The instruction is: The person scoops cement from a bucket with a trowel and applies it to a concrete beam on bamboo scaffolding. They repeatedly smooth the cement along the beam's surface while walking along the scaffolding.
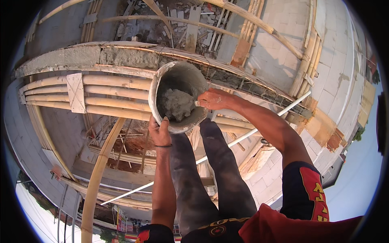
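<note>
A mortar-smeared bucket (153, 95) is tilted with its mouth toward me, above the bamboo poles. My left hand (159, 130) grips its near left rim, the thumb over the edge. Inside lies a lump of wet grey mortar (177, 104). My right hand (215, 99) reaches over the right rim, closed round the short handle of what looks like a trowel (197, 103). Mortar hides the trowel's blade. Grey flecks stick to the right hand's fingers.
Bundled bamboo poles (117, 91) run beneath the bucket, tied at a wooden plate (76, 93). Beyond it stretches a rough concrete beam (81, 56). A slanting bamboo pole (99, 174) and a thin white pipe (243, 138) cross the area. Rubble (178, 28) lies far below between block walls (328, 60).
</note>
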`<state>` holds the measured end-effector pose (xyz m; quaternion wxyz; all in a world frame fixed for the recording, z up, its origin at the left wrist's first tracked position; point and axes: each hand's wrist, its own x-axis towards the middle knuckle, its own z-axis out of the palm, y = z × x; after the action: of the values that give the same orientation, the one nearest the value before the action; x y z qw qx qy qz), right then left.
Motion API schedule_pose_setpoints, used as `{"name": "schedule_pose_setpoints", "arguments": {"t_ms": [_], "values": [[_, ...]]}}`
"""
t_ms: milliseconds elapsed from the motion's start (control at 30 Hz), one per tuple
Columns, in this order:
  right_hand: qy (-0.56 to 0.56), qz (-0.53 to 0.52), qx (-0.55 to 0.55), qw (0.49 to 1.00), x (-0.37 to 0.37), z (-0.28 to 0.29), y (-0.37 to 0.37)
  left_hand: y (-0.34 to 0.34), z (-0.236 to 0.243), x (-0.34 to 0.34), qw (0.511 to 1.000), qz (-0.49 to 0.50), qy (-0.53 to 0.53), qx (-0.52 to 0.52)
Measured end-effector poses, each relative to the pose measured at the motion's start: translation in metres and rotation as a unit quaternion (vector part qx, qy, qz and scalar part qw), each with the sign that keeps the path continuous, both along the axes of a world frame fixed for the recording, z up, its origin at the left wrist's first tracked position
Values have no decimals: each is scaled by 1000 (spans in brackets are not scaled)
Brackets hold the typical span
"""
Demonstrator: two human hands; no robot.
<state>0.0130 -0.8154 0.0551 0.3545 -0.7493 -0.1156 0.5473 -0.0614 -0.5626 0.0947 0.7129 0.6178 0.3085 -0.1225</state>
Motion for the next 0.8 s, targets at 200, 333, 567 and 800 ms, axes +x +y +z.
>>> {"name": "schedule_pose_setpoints", "arguments": {"t_ms": [200, 333, 567, 800], "values": [[-73, -32, -55, 995, -18, -24, -9, -28, -39, -28, 988, 144, 39, 43], [-145, -83, -86, 982, -17, -33, -17, -36, -66, -22, 971, 224, 78, 37], [-248, -131, -221, 934, -23, -69, -21, -39, -82, -19, 964, 213, 70, 144], [-382, -161, -272, 868, -78, -101, -12, -29, -80, -11, 958, 181, 73, 208]]}}
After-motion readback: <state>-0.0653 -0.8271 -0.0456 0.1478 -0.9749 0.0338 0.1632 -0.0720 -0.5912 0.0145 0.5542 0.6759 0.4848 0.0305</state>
